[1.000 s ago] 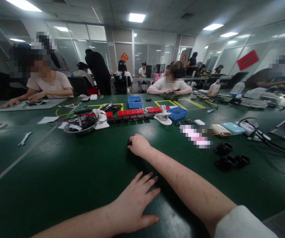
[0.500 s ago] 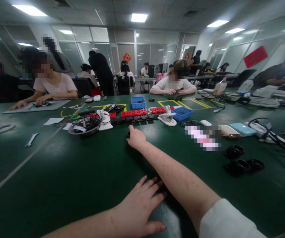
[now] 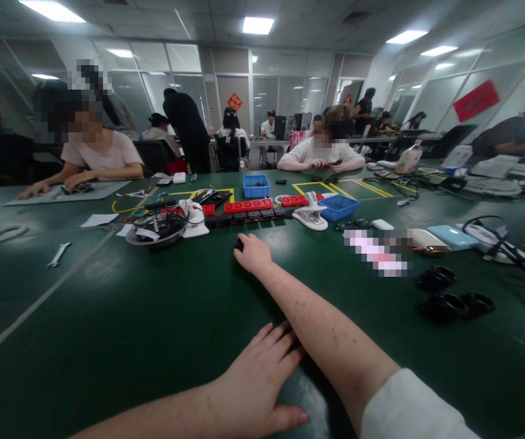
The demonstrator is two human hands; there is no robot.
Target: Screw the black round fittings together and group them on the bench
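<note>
Stretched forward over the green table, my right hand (image 3: 253, 253) has its fingers closed around a small black object (image 3: 239, 244). Only one end of that object shows past the fingers, so its kind is hidden. Closer to me, my left hand (image 3: 264, 372) lies palm down with its fingers spread and nothing in it. Its fingertips reach the underside of my right forearm. Just beyond my right hand runs a row of red and black blocks (image 3: 248, 206). A white clip-base stand (image 3: 310, 213) is to the right of the row.
A metal bowl (image 3: 157, 239) of black parts, a wrench (image 3: 58, 255) and a white ring (image 3: 2, 233) lie left. Blue bins (image 3: 256, 185) stand farther back. Several black round parts (image 3: 436, 277), a light-blue case (image 3: 452, 238) and cables are right. People sit across the table.
My right hand stays in nearly the same place, its fingers slightly shifted so more of the black object shows. My left hand is almost still. The view has moved slightly.
</note>
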